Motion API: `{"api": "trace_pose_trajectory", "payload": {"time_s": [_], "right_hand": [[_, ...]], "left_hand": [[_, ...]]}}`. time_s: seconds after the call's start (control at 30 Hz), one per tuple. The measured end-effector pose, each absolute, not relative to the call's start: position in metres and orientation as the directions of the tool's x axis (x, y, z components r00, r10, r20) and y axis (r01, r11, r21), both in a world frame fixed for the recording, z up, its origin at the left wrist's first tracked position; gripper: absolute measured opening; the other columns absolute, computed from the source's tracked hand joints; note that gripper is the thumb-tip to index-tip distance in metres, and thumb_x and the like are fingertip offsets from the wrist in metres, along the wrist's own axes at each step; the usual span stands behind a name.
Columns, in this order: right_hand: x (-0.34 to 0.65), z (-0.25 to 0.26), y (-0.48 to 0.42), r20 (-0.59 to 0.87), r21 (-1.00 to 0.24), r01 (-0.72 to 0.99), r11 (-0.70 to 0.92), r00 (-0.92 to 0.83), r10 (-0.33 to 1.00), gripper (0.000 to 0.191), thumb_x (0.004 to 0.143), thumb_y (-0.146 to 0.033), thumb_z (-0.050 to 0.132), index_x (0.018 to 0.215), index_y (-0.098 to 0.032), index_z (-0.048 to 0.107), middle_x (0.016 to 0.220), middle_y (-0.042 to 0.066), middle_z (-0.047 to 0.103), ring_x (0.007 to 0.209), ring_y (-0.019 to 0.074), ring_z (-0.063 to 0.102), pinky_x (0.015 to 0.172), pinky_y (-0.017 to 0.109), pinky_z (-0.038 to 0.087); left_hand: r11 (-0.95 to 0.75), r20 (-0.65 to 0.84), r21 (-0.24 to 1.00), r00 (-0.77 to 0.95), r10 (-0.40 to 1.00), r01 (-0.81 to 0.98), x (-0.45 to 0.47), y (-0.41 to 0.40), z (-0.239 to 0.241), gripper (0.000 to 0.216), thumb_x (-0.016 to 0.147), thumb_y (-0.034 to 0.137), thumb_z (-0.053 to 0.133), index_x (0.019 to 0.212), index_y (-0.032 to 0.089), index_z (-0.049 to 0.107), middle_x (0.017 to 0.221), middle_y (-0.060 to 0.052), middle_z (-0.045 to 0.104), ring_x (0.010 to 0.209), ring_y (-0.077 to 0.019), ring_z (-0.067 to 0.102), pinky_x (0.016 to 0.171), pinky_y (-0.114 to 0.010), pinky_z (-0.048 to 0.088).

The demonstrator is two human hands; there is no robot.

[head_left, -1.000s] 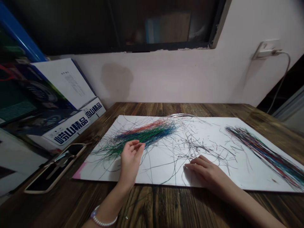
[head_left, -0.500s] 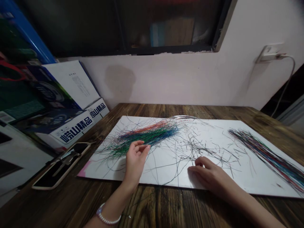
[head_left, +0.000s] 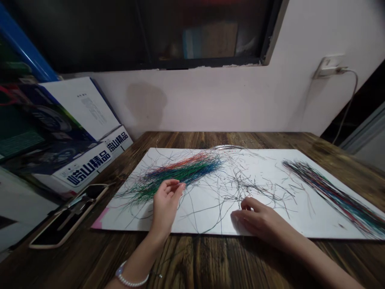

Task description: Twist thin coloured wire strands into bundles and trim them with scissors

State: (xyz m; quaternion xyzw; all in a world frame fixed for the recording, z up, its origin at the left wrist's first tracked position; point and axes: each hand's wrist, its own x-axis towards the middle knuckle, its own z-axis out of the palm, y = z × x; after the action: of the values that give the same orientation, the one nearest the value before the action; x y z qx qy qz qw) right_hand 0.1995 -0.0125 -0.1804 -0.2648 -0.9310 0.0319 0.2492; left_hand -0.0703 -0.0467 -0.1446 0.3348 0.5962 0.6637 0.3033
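Observation:
Beside a loose bundle of red, green and blue thin wires (head_left: 188, 170), my left hand (head_left: 165, 204) is raised, thumb and fingertips pinched together. Anything in that pinch is too fine to make out. My right hand (head_left: 261, 218) is low over the near edge of the white board (head_left: 266, 158), fingers curled and thumb against the fingertip; what it grips, if anything, is hidden. Short dark wire strands (head_left: 255, 188) lie scattered just beyond it. Several long single strands curve across the board between both hands. A second, tighter bundle of mixed-colour wires (head_left: 333, 194) lies along the right side.
On the wooden table (head_left: 192, 261), a dark flat object with a pale rim (head_left: 49, 237) lies at the left, a metal tool (head_left: 78, 204) on it. Cardboard boxes (head_left: 90, 160) stand behind. A round metallic rim (head_left: 227, 147) shows at the board's far edge. A wall socket (head_left: 329, 66) holds a plugged cable.
The whole view has shifted slightly, so everything appears a little further left. Both hands keep nearly the same pose and place over the board.

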Motion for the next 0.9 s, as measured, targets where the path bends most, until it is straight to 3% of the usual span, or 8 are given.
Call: {"api": "trace_pose_trajectory", "payload": {"time_s": [0.17, 0.37, 0.47, 0.67, 0.8, 0.9], "right_hand": [[0.2, -0.18, -0.013, 0.327, -0.316, 0.479, 0.819, -0.755, 0.568, 0.024, 0.086, -0.01, 0.044, 0.093, -0.023, 0.064, 0.087, 0.007, 0.058, 0.068, 0.0159, 0.057, 0.059, 0.025, 0.047], [0.2, -0.181, -0.011, 0.369, -0.311, 0.468, 0.827, -0.743, 0.559, 0.022, 0.085, -0.007, 0.045, 0.091, -0.021, 0.061, 0.09, 0.006, 0.06, 0.073, 0.0155, 0.06, 0.062, 0.025, 0.05], [0.199, -0.185, -0.009, 0.46, -0.359, 0.442, 0.822, -0.682, 0.568, 0.02, 0.086, -0.007, 0.046, 0.091, -0.019, 0.061, 0.09, 0.007, 0.063, 0.075, 0.015, 0.062, 0.064, 0.025, 0.052], [0.205, -0.173, -0.009, 0.649, -0.443, 0.437, 0.783, -0.446, 0.616, 0.017, 0.087, -0.008, 0.047, 0.094, -0.018, 0.058, 0.084, 0.006, 0.066, 0.076, 0.0159, 0.066, 0.065, 0.028, 0.056], [0.203, -0.123, -0.011, 0.693, -0.619, 0.372, 0.692, -0.157, 0.704, 0.01, 0.083, -0.013, 0.059, 0.091, -0.017, 0.062, 0.078, 0.003, 0.067, 0.07, 0.0147, 0.068, 0.066, 0.027, 0.058], [0.187, -0.073, -0.002, 0.728, -0.656, 0.266, 0.706, -0.023, 0.685, 0.008, 0.079, -0.013, 0.064, 0.086, -0.017, 0.065, 0.08, 0.003, 0.068, 0.069, 0.0151, 0.069, 0.065, 0.028, 0.058]], "left_hand": [[-0.108, 0.083, 0.994, -0.59, 0.803, -0.008, -0.071, -0.046, -0.145, 0.035, 0.061, 0.031, 0.079, 0.084, 0.016, 0.058, 0.076, -0.001, 0.064, 0.074, -0.0134, 0.062, 0.067, -0.022, 0.047], [-0.101, 0.076, 0.995, -0.59, 0.804, -0.009, -0.074, -0.044, -0.147, 0.036, 0.061, 0.03, 0.08, 0.086, 0.016, 0.058, 0.077, -0.001, 0.064, 0.074, -0.0124, 0.061, 0.064, -0.021, 0.046], [-0.097, 0.073, 0.995, -0.596, 0.799, -0.008, -0.074, -0.043, -0.147, 0.036, 0.06, 0.029, 0.08, 0.085, 0.016, 0.058, 0.076, -0.001, 0.063, 0.073, -0.0129, 0.061, 0.062, -0.021, 0.046], [-0.095, 0.068, 0.995, -0.617, 0.784, -0.012, -0.074, -0.043, -0.145, 0.034, 0.061, 0.028, 0.078, 0.085, 0.015, 0.058, 0.076, -0.001, 0.063, 0.071, -0.013, 0.062, 0.061, -0.021, 0.047], [-0.095, 0.052, 0.995, -0.625, 0.779, -0.035, -0.076, -0.042, -0.144, 0.036, 0.06, 0.026, 0.078, 0.088, 0.015, 0.056, 0.075, 0.0, 0.064, 0.072, -0.0128, 0.063, 0.06, -0.02, 0.046], [-0.1, 0.045, 0.994, -0.618, 0.785, -0.055, -0.077, -0.042, -0.143, 0.038, 0.06, 0.026, 0.078, 0.089, 0.016, 0.056, 0.074, 0.0, 0.065, 0.071, -0.0126, 0.063, 0.059, -0.019, 0.046]]}}
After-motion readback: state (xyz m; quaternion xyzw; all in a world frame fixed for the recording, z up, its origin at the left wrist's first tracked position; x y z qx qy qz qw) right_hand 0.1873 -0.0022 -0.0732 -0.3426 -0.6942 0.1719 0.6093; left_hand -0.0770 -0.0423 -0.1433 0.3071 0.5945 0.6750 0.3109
